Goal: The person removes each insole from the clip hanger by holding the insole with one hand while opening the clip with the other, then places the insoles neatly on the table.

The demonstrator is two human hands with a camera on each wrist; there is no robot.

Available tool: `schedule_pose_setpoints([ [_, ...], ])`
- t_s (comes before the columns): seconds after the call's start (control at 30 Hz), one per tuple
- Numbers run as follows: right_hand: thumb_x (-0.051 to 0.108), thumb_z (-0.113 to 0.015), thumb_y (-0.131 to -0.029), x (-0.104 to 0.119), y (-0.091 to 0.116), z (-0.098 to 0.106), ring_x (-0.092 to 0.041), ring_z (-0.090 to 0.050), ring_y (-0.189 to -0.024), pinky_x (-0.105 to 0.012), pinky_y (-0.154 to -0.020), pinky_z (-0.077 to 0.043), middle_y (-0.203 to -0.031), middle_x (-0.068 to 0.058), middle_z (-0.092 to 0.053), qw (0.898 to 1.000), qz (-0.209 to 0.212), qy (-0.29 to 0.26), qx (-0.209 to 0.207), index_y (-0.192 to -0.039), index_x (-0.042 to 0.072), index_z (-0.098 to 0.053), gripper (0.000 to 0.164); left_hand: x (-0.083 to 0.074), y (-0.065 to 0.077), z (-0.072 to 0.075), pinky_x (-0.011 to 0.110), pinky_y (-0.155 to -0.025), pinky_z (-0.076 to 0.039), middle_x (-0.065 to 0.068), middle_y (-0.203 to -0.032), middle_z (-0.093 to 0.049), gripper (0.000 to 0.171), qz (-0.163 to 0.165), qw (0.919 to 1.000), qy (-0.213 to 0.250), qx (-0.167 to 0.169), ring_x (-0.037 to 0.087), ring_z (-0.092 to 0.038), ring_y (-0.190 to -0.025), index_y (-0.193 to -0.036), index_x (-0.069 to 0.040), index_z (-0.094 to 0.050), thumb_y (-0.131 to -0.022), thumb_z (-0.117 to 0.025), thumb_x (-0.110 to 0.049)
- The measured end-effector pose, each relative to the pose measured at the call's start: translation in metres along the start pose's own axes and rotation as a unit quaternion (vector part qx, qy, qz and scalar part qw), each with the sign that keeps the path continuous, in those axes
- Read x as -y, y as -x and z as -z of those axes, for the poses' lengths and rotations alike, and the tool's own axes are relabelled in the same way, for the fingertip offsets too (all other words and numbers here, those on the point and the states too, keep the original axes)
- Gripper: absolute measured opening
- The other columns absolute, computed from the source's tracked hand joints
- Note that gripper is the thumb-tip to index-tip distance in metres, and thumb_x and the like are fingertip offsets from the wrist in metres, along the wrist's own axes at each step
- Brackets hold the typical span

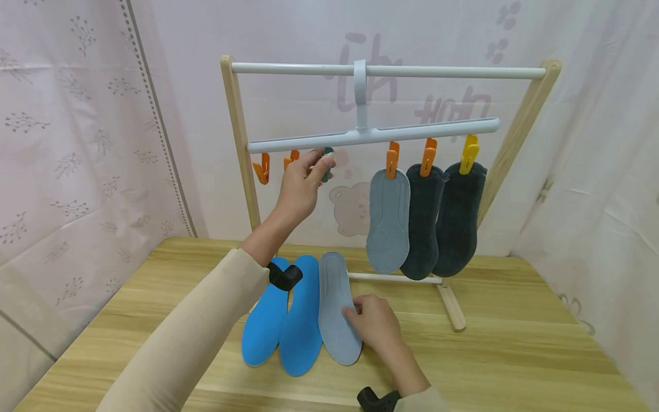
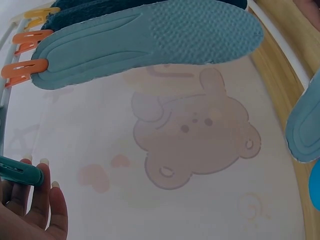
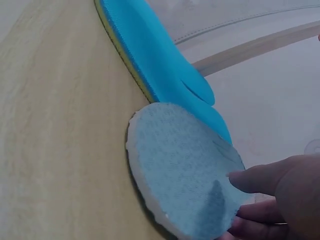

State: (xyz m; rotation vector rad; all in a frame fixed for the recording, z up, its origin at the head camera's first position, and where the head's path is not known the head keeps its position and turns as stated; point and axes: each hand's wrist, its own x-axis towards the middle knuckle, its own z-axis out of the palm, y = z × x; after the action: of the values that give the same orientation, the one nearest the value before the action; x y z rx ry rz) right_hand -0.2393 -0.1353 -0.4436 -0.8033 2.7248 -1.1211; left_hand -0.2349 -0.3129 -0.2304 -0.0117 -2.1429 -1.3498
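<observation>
My left hand (image 1: 302,186) is raised to the white hanger (image 1: 309,141) and holds a dark green clothespin (image 1: 328,163) below its bar. In the left wrist view the clothespin (image 2: 22,172) lies against the fingers. Down at the table, my right hand (image 1: 377,323) pinches the right edge of a grey insole (image 1: 337,320), thumb on top and the other fingers at its side. In the right wrist view this insole (image 3: 175,165) lies beside a blue insole (image 3: 150,45). Two blue insoles (image 1: 304,326) (image 1: 265,335) rest to its left.
Orange and yellow clothespins hold a grey insole (image 1: 388,229) and two dark insoles (image 1: 422,229) (image 1: 460,223) at the hanger's right. Orange clothespins (image 1: 264,169) hang at its left. The hanger hooks on a rack (image 1: 298,69) with wooden legs, standing on a wooden table (image 1: 515,343).
</observation>
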Motion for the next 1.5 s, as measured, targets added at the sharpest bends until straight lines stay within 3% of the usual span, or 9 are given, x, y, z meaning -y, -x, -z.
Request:
schedule_pose_setpoints([
  [0.2,0.026,-0.074,-0.09,0.002,0.002,0.005,-0.019,-0.069,-0.083,-0.037,-0.063,-0.053,-0.092,-0.003,-0.075,0.999,0.008,0.034,-0.032,-0.105,0.011,-0.078,0.021,0.0,0.0,0.0,0.041,-0.106,-0.054,0.016,-0.128,-0.068,0.042,0.001,1.0,-0.005,0.001,0.028,-0.067,-0.111,-0.144,-0.009,-0.055,-0.108,-0.05,-0.029],
  [0.37,0.028,-0.072,-0.093,0.014,0.003,0.02,-0.023,-0.073,-0.09,-0.04,-0.07,-0.058,-0.112,-0.009,-0.076,0.999,0.014,0.02,-0.032,-0.116,0.009,-0.075,0.03,0.0,0.0,0.001,0.042,-0.106,-0.054,0.016,-0.128,-0.068,0.04,-0.004,0.9999,-0.01,0.001,0.027,-0.066,-0.11,-0.141,-0.009,-0.058,-0.108,-0.05,-0.03],
  [0.57,0.029,-0.071,-0.095,0.031,0.006,0.055,-0.024,-0.074,-0.092,-0.038,-0.072,-0.06,-0.112,-0.011,-0.076,0.997,0.053,-0.026,-0.058,-0.12,0.007,-0.073,0.033,0.0,0.0,0.002,0.04,-0.106,-0.054,0.016,-0.127,-0.068,0.041,-0.003,1.0,-0.009,0.002,0.028,-0.066,-0.111,-0.141,-0.008,-0.058,-0.107,-0.051,-0.03],
  [0.77,0.025,-0.069,-0.097,0.039,0.008,0.086,-0.026,-0.074,-0.093,-0.038,-0.077,-0.063,-0.112,-0.012,-0.076,0.987,0.1,-0.079,-0.102,-0.116,0.005,-0.074,0.028,-0.002,-0.002,0.001,0.04,-0.103,-0.054,0.015,-0.124,-0.068,0.039,-0.01,0.9996,-0.024,0.004,0.029,-0.067,-0.11,-0.137,-0.008,-0.061,-0.107,-0.051,-0.031],
  [0.9,0.024,-0.069,-0.097,0.041,0.006,0.099,-0.023,-0.075,-0.093,-0.031,-0.076,-0.062,-0.11,-0.01,-0.077,0.98,0.114,-0.093,-0.132,-0.115,0.006,-0.075,0.026,-0.001,-0.002,0.002,0.041,-0.103,-0.055,0.015,-0.123,-0.069,0.038,-0.011,0.9996,-0.026,0.003,0.03,-0.067,-0.11,-0.136,-0.009,-0.061,-0.107,-0.051,-0.03],
  [1.07,0.031,-0.067,-0.099,0.045,0.0,0.114,-0.018,-0.072,-0.095,-0.013,-0.073,-0.052,-0.109,-0.006,-0.078,0.972,0.097,-0.111,-0.184,-0.116,0.011,-0.075,0.028,0.0,-0.002,0.005,0.04,-0.103,-0.055,0.014,-0.124,-0.069,0.038,-0.015,0.9994,-0.031,0.003,0.027,-0.068,-0.109,-0.136,-0.009,-0.061,-0.107,-0.051,-0.031],
  [1.3,0.031,-0.067,-0.099,0.042,-0.005,0.123,0.0,-0.064,-0.094,-0.002,-0.075,-0.046,-0.114,-0.007,-0.075,0.943,0.066,-0.181,-0.272,-0.12,0.011,-0.073,0.03,0.001,-0.001,0.004,0.041,-0.104,-0.055,0.016,-0.123,-0.068,0.039,-0.011,0.9996,-0.024,0.005,0.029,-0.067,-0.108,-0.136,-0.006,-0.061,-0.107,-0.051,-0.03],
  [1.37,0.029,-0.068,-0.098,0.037,-0.006,0.123,-0.004,-0.066,-0.1,0.0,-0.076,-0.045,-0.119,-0.008,-0.074,0.938,0.056,-0.191,-0.284,-0.124,0.01,-0.071,0.032,0.002,-0.001,0.003,0.04,-0.104,-0.055,0.017,-0.125,-0.068,0.04,-0.01,0.9996,-0.026,0.007,0.027,-0.067,-0.108,-0.139,-0.007,-0.059,-0.107,-0.05,-0.031],
  [1.5,0.03,-0.068,-0.098,0.03,-0.008,0.122,-0.022,-0.066,-0.114,0.002,-0.078,-0.042,-0.129,-0.01,-0.068,0.939,0.043,-0.199,-0.277,-0.133,0.009,-0.064,0.041,0.002,-0.002,0.003,0.04,-0.105,-0.054,0.016,-0.125,-0.068,0.04,-0.013,0.9995,-0.03,0.005,0.026,-0.068,-0.109,-0.139,-0.008,-0.059,-0.107,-0.05,-0.031],
])
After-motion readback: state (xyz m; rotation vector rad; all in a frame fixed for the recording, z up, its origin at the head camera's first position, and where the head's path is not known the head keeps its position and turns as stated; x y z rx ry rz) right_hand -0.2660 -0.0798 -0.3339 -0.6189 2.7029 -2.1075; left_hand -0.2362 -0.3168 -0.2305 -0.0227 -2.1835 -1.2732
